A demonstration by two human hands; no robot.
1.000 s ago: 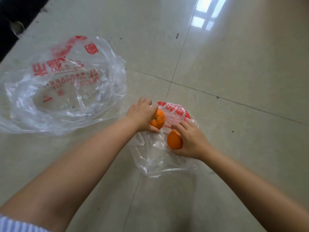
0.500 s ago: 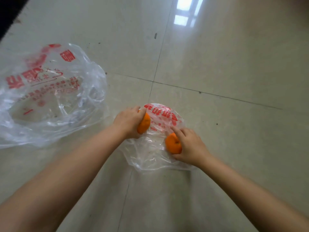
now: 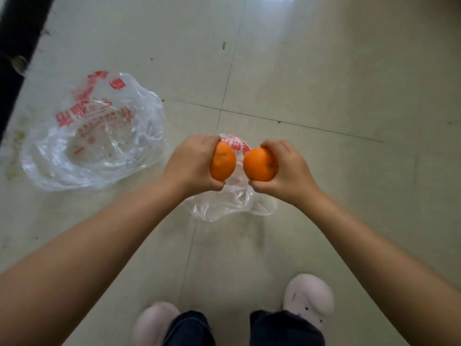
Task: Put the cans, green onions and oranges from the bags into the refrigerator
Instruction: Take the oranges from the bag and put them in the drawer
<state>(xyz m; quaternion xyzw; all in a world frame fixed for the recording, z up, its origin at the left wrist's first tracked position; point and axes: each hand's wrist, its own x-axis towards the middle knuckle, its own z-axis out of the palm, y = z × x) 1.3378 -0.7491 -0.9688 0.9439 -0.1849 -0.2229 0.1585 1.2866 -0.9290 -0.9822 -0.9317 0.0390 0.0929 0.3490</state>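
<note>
My left hand [image 3: 193, 163] grips an orange [image 3: 222, 161], and my right hand [image 3: 287, 168] grips a second orange [image 3: 260, 164]. Both oranges are lifted clear of the small clear plastic bag [image 3: 224, 203] with red print, which lies crumpled on the floor beneath them. The two oranges are side by side, a small gap between them. A larger clear plastic bag [image 3: 99, 136] with red print lies open on the floor to the left, and I see nothing inside it. No cans, green onions or refrigerator are in view.
The floor is pale glossy tile [image 3: 324, 83] with dark grout lines. A dark edge [image 3: 17, 46] runs along the upper left. My two feet in light slippers [image 3: 309, 298] stand at the bottom, just behind the small bag.
Both hands have lifted their oranges up out of the small bag and drawn them together. The view has tilted down, so my feet now show.
</note>
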